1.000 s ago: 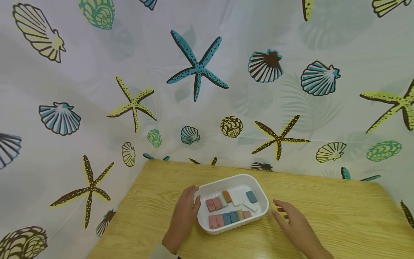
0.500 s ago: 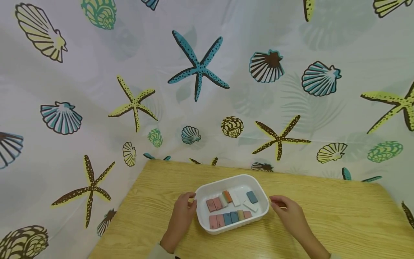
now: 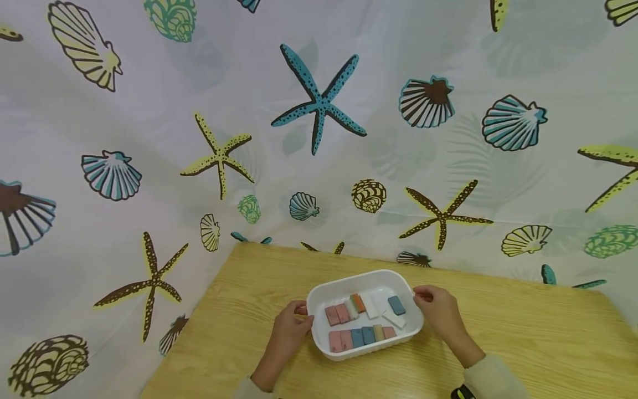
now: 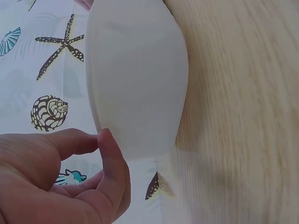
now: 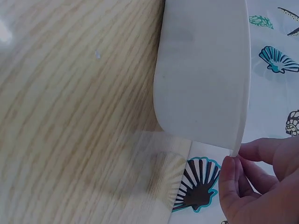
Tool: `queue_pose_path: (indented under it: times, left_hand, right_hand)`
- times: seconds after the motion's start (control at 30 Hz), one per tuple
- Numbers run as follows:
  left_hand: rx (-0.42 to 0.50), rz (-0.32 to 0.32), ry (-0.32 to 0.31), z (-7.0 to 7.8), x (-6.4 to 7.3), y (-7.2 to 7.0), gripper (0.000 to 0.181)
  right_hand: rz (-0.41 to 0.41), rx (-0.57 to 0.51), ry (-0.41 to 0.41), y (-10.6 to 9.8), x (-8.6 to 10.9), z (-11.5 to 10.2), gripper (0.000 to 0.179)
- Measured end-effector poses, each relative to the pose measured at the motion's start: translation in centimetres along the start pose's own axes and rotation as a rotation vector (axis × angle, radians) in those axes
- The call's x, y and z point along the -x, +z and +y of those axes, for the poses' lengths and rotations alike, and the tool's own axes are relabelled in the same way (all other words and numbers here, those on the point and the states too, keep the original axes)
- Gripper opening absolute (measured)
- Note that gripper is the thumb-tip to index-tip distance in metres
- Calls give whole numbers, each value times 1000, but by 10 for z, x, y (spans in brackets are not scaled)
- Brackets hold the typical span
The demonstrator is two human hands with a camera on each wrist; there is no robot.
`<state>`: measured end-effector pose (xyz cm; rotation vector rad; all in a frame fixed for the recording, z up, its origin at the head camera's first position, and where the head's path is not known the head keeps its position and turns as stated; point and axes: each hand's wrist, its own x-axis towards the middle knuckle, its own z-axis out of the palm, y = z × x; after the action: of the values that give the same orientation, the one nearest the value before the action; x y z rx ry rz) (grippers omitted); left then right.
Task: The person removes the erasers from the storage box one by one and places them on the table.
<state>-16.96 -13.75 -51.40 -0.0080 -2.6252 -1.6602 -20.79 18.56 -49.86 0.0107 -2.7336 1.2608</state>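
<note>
A white plastic tub (image 3: 349, 281) with rounded corners sits between both hands on the wooden table. My left hand (image 3: 289, 332) pinches its left end; in the left wrist view, thumb and finger meet at the tub's rim (image 4: 95, 109). At the opposite end, my right hand (image 3: 441, 313) pinches the rim, also plain in the right wrist view, where the tub's outer wall (image 5: 203, 74) fills the middle. Inside lie small eraser-like blocks in two rows: pink ones (image 3: 335, 341), blue ones (image 3: 368, 335) and an orange one (image 3: 358, 303). A loose blue block (image 3: 396, 305) and a white block (image 3: 394, 320) lie to the right.
The wood-grain table (image 3: 259, 277) extends around the tub. A white curtain (image 3: 369, 138) printed with starfish and shells hangs behind the table and along its left side.
My right hand has come in from beside the tub to pinch its right end. My left hand's fingers have closed on the left rim. The head view has swung slightly left.
</note>
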Motion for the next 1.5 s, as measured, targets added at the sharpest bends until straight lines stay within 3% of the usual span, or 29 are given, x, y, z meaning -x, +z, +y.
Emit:
queue_pose_path:
  times: [0.37, 0.77, 1.1, 1.37, 1.5]
  left_hand:
    - [52, -69, -60, 4, 5, 1, 54]
    - [41, -66, 6, -1, 2, 11, 50]
    - [-61, -63, 30, 2, -1, 20, 48]
    - [-114, -101, 65, 8, -2, 25, 45]
    - [-133, -106, 93, 11, -2, 27, 44]
  right_hand:
    - [-71, 64, 5, 2, -19, -3, 20]
    - [-75, 48, 48, -3, -7, 2, 22]
    - [51, 75, -13, 0, 22, 10, 19]
    - [212, 250, -148, 4, 50, 12, 19]
    - [273, 305, -163, 5, 61, 16, 18]
